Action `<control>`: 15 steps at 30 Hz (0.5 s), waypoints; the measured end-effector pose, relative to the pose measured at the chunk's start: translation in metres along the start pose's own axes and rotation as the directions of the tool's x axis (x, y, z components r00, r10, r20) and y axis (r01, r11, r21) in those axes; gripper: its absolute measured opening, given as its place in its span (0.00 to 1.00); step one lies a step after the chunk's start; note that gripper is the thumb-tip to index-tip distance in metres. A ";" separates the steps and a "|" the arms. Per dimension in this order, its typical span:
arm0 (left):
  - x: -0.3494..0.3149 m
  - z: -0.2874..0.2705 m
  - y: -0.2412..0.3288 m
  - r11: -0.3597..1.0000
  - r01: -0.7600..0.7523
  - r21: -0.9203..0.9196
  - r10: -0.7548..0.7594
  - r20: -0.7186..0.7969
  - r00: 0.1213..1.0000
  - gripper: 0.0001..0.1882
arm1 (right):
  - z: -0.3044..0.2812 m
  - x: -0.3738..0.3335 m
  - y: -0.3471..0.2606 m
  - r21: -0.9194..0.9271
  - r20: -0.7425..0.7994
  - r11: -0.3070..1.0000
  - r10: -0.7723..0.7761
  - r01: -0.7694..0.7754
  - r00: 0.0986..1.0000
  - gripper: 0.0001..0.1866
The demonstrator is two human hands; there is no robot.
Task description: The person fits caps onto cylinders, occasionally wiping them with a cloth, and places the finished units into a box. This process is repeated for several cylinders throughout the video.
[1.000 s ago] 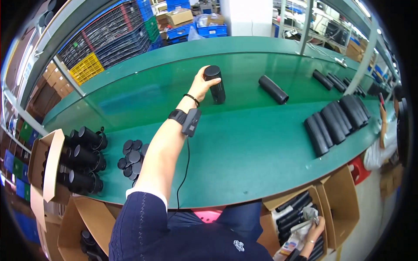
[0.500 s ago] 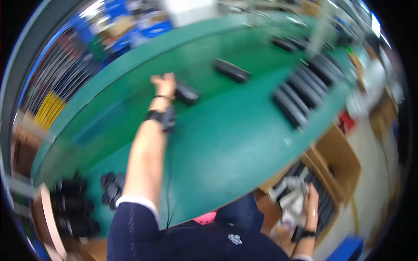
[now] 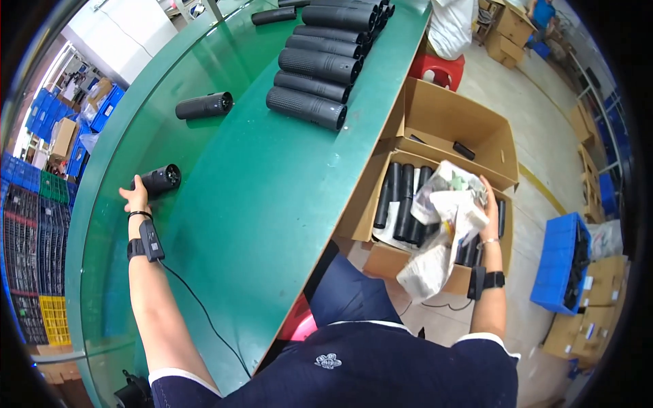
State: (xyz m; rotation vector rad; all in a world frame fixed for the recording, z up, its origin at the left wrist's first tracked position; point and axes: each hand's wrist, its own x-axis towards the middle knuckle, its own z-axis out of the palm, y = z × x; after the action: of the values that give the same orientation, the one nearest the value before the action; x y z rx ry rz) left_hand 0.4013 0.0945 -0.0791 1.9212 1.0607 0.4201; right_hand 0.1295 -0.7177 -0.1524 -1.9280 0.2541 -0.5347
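Observation:
On the left of the green bench, my left hand is at the near end of a black ribbed cylinder lying on its side. Thumb and forefinger are spread, and the other fingers are partly hidden. A second black cylinder lies farther along the bench. Over to the right, my right hand grips a bundle of crumpled printed paper with clear plastic in it. The bundle hangs over an open cardboard box holding several black tubes, and hides part of them.
A row of black cylinders lies at the bench's far end. The green bench runs along my left side. A blue crate stands on the floor at right, near cardboard boxes. A red stool is beyond the open box.
My view has swung to the right. The right hand has raised the paper bundle above the box. My left hand stays beside the same cylinder.

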 end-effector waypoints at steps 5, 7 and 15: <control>-0.131 -0.009 0.028 0.666 -0.710 0.228 0.740 -0.083 0.668 0.38 | 0.018 0.049 0.045 0.673 -0.091 0.721 0.303 -0.166 0.949 0.24; -0.217 -0.010 0.038 0.531 -0.847 0.017 0.802 0.312 0.509 0.30 | 0.031 0.078 0.087 0.775 -0.136 0.604 0.445 -0.185 0.885 0.23; -0.399 0.017 0.001 0.022 -0.985 -0.171 0.475 0.869 -0.140 0.37 | 0.151 0.151 0.164 0.835 -0.446 0.534 0.521 0.129 0.728 0.25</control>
State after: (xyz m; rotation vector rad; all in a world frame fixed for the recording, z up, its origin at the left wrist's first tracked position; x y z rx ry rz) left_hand 0.1815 -0.2364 -0.0431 2.7391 -1.1000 -0.2362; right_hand 0.3450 -0.7245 -0.3142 -0.6657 0.5691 -0.9593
